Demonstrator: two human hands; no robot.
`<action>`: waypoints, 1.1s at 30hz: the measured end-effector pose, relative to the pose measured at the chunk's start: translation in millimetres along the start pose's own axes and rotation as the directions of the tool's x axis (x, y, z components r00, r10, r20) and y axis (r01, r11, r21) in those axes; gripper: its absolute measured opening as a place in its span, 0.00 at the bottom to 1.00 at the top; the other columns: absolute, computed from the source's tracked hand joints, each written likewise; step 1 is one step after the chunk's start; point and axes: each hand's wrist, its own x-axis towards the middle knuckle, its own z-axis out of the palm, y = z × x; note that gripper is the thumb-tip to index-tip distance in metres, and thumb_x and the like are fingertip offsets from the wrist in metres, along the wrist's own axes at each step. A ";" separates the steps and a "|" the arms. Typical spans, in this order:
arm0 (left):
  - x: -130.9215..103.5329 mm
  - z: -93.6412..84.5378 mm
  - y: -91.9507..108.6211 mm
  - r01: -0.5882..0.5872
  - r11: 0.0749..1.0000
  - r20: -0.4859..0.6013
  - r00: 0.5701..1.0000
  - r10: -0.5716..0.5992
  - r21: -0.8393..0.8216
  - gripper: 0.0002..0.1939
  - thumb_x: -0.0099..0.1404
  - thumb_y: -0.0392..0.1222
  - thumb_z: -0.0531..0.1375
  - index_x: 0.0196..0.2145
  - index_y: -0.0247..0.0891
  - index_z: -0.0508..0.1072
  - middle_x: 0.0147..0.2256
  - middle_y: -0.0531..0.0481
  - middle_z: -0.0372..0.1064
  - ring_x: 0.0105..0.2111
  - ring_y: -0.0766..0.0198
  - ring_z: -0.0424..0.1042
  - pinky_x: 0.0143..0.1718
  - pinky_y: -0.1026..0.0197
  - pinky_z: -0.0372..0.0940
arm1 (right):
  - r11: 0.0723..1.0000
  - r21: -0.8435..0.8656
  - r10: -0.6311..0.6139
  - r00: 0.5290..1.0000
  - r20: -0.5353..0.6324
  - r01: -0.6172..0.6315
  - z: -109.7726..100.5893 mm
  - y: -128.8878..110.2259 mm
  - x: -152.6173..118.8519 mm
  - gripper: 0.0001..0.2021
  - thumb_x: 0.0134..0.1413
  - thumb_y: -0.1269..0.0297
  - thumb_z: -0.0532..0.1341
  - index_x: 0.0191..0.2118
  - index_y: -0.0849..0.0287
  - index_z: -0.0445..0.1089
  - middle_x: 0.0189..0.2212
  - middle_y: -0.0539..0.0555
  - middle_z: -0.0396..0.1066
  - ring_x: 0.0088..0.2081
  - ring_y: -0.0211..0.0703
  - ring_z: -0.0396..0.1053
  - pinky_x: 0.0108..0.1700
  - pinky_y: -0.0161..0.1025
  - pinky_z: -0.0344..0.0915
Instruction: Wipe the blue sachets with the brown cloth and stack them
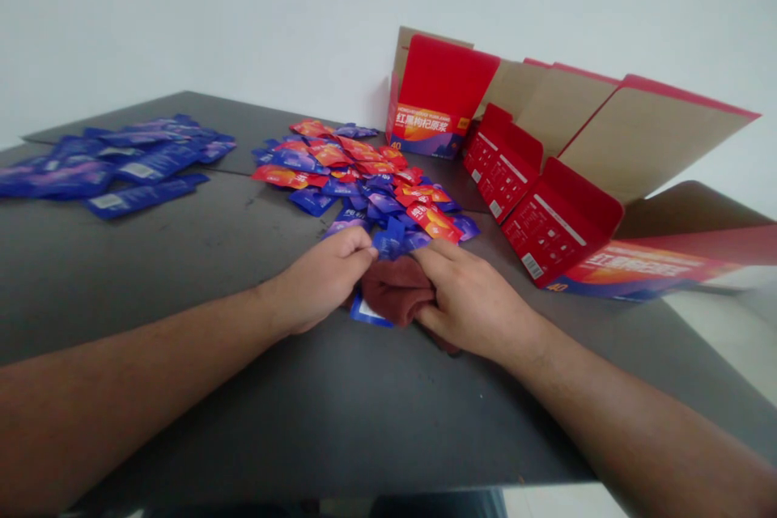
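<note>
Left grip [337, 271] pinches blue sachet [371, 316]; right grip [464, 283] clutches brown cloth [394, 285] over it. Mixed sachet pile [364, 170] on far side.

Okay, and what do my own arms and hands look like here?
Your left forearm and right forearm are bare, without visible sleeves. Your left hand and right hand are ungloved. No watch or ring shows, though some fingers are hidden.

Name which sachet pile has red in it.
The middle pile, just beyond the brown cloth: red-orange sachets lie among its blue ones. The left pile shows only blue and purple.
</note>
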 end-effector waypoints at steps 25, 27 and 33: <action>-0.5 -1.3 3.4 -0.057 0.991 -0.014 0.998 0.060 0.122 0.12 0.68 0.47 0.56 0.29 0.39 0.63 0.27 0.55 0.58 0.26 0.67 0.57 0.25 0.63 0.54 | 0.995 0.018 -0.101 0.992 0.077 0.100 1.2 -4.7 -2.1 0.09 0.56 0.66 0.62 0.43 0.56 0.67 0.41 0.54 0.70 0.43 0.46 0.68 0.45 0.41 0.65; 0.2 -1.4 1.7 -0.053 0.993 -0.014 0.998 0.054 0.108 0.12 0.68 0.47 0.56 0.30 0.39 0.63 0.27 0.55 0.58 0.26 0.67 0.58 0.25 0.63 0.54 | 0.993 0.019 -0.115 0.989 0.092 0.114 0.4 -2.8 -2.1 0.09 0.56 0.66 0.61 0.43 0.56 0.67 0.41 0.53 0.70 0.44 0.46 0.69 0.45 0.41 0.65; 2.4 -1.5 -5.2 0.000 1.000 0.007 1.000 0.000 0.006 0.11 0.68 0.49 0.56 0.32 0.41 0.64 0.26 0.55 0.57 0.24 0.67 0.57 0.22 0.63 0.51 | 0.999 -0.038 0.037 0.999 -0.017 -0.038 -0.3 4.9 -0.8 0.08 0.54 0.66 0.61 0.40 0.57 0.65 0.39 0.54 0.69 0.41 0.47 0.68 0.42 0.42 0.65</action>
